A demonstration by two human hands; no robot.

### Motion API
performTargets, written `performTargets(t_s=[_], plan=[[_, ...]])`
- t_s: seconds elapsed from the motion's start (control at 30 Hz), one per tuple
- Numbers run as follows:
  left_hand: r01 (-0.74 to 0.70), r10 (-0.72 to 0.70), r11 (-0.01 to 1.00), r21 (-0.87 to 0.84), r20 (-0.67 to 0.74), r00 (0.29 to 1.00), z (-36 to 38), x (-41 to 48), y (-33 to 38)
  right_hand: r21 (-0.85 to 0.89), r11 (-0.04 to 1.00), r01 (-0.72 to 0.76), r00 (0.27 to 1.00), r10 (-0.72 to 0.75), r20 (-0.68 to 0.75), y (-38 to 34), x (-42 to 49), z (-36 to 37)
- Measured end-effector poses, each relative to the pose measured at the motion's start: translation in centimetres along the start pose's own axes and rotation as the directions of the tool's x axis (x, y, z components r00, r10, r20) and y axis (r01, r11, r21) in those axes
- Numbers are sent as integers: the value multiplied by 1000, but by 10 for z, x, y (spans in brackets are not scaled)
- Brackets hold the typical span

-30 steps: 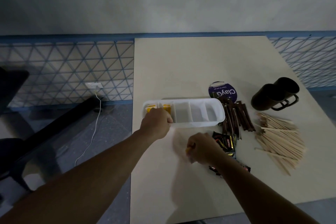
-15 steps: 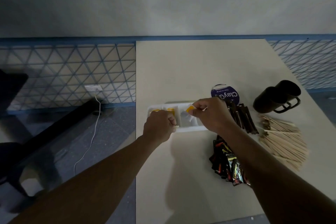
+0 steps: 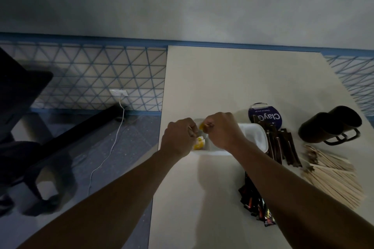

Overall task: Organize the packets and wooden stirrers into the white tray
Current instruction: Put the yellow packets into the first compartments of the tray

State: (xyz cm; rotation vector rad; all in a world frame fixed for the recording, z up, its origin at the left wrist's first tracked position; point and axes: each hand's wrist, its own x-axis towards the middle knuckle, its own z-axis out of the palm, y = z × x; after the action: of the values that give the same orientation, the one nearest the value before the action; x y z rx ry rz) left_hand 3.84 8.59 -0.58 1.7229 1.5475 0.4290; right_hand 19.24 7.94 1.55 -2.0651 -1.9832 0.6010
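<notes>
The white tray lies on the table, mostly covered by my hands. Yellow packets sit in its left compartment. My right hand pinches a yellow packet over that left end. My left hand is closed at the tray's left edge, its fingertips meeting the same packet. Brown stick packets lie to the right of the tray, dark shiny packets beside my right forearm, and a pile of wooden stirrers at the far right.
A round blue-labelled lid lies behind the tray. Two dark mugs lie on their sides at the right. The table's left edge runs just beside my left hand; beyond it are the floor, a white cable and dark furniture.
My right hand picked up a yellow packet near the table's front and carried it left to the tray's left end. My left hand stayed at the tray's left edge. The camera moved closer.
</notes>
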Motion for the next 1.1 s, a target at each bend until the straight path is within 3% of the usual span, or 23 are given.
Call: performTargets(t_s=[0.33, 0.53, 0.77, 1.1], plan=[[-47, 45, 996, 73, 22, 999, 8, 3, -3, -244, 968, 59, 967, 5, 254, -3, 5, 4], [-23, 22, 998, 63, 24, 999, -3, 3, 1, -136, 987, 83, 950, -37, 311, 3, 10, -10], [-78, 75, 989, 123, 29, 997, -9, 5, -2, 33, 999, 18, 982, -23, 187, 14, 22, -20], [32, -25, 979, 203, -36, 999, -4, 12, 8, -68, 996, 63, 997, -60, 44, 10, 23, -4]])
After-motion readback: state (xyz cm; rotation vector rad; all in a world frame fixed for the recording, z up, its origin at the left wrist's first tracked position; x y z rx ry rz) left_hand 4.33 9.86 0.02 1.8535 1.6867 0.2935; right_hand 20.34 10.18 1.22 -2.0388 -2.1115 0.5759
